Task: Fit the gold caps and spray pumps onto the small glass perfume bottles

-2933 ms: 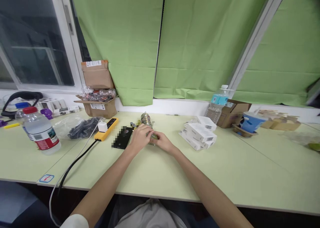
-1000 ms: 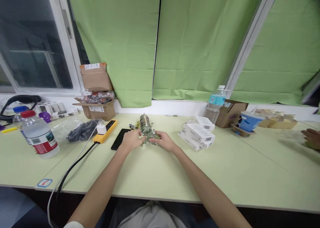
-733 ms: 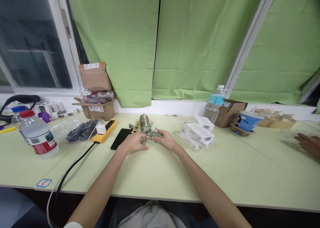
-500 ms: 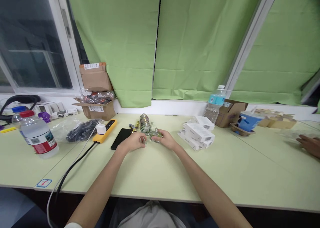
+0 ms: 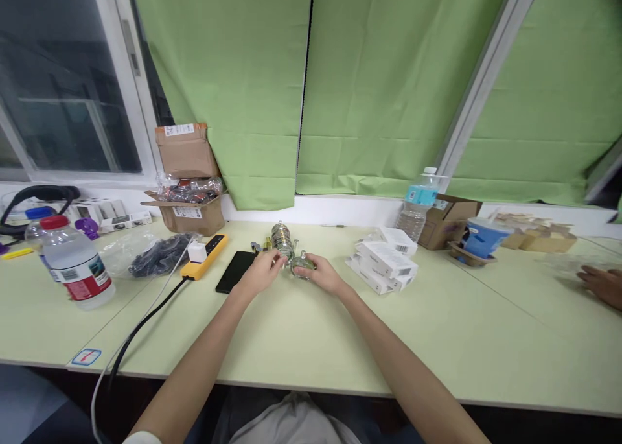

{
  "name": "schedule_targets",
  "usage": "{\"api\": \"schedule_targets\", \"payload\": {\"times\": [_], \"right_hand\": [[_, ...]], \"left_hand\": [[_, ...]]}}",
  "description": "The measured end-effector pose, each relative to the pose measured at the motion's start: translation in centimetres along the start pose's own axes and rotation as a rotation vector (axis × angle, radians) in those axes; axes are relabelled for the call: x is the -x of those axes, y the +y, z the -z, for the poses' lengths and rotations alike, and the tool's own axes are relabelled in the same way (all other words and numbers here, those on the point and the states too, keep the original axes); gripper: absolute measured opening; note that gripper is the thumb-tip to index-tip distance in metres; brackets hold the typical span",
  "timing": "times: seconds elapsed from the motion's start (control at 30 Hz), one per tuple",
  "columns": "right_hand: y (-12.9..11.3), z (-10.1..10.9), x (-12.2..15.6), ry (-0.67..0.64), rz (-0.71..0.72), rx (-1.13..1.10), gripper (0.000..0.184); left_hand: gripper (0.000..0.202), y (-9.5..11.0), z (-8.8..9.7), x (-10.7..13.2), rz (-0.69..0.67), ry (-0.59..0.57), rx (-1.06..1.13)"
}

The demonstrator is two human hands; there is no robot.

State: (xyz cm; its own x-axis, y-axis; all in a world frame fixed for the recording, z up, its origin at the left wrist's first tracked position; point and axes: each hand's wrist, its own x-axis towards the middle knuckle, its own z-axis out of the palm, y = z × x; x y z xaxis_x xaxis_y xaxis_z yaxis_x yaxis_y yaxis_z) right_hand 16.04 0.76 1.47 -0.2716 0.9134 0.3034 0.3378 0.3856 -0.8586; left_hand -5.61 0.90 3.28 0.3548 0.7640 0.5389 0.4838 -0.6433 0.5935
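Observation:
My left hand [image 5: 260, 272] and my right hand [image 5: 318, 274] meet at the middle of the pale green table [image 5: 301, 327]. The right hand's fingers curl round a small round glass bottle [image 5: 302, 263] standing on the table. The left hand is pinched shut on a small metal piece next to that bottle; I cannot make out what it is. Just behind the hands lies a clear bottle [image 5: 281, 240] holding small parts, with several loose metal bits [image 5: 260, 244] to its left.
A black phone [image 5: 235, 271], a yellow power strip [image 5: 205, 256] with cable and a bag of dark parts [image 5: 160, 253] lie left. A water bottle [image 5: 72, 262] stands far left. White boxes [image 5: 383, 257], another water bottle [image 5: 418, 204] and a blue cup [image 5: 483, 236] sit right. Another person's hand [image 5: 600, 283] rests far right.
My left hand drew back toward me with the small metal piece, then moved forward again to the glass bottle. The right hand stayed on the bottle.

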Motion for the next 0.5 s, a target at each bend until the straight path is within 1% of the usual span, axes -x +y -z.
{"api": "schedule_targets", "payload": {"times": [0.17,0.23,0.37,0.5], "right_hand": [[-0.2,-0.8,0.0,-0.029,-0.008,-0.012,0.043],[-0.3,-1.3,0.0,-0.042,-0.003,-0.027,0.044],[-0.6,-2.5,0.1,-0.066,0.004,-0.080,0.043],[-1.0,-3.2,0.2,-0.080,0.018,-0.067,0.040]], "left_hand": [[0.031,0.6,-0.2,-0.6,0.044,0.234,0.222],[0.032,0.9,-0.4,-0.6,0.047,0.303,0.285],[0.024,1.8,-0.9,-0.4,-0.003,0.365,0.304],[0.021,2.4,-1.3,-0.2,-0.045,0.371,0.269]]}}
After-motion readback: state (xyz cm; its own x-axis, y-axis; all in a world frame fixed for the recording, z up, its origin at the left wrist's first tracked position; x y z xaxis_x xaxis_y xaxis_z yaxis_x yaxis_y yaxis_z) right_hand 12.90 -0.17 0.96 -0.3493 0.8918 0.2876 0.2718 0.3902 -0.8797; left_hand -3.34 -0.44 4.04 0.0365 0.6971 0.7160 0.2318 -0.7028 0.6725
